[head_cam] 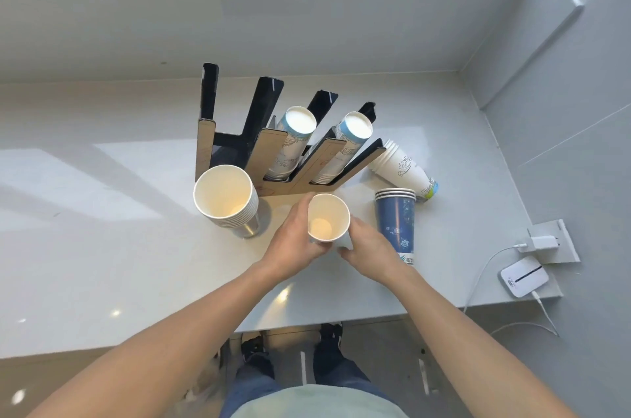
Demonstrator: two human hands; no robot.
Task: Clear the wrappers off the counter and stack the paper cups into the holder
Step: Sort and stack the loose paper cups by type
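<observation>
A paper cup (326, 216) with its mouth up is held above the white counter (102, 247), in front of the cup holder (273, 158). My left hand (293, 243) grips its left side and my right hand (368, 248) wraps its lower right side. The black and brown holder has slanted slots; two hold cup stacks (300, 124) (355, 129), and the left slots show none. An upright stack of cups (225, 200) stands at the holder's left. A blue stack (397, 223) and a white stack (406, 170) lie on their sides to the right.
A white charger plug (543, 241) and a small white device (524, 276) with cables lie at the counter's right edge. Grey walls close the back and right. The counter's front edge runs below my arms, and my feet (290, 339) stand on the floor.
</observation>
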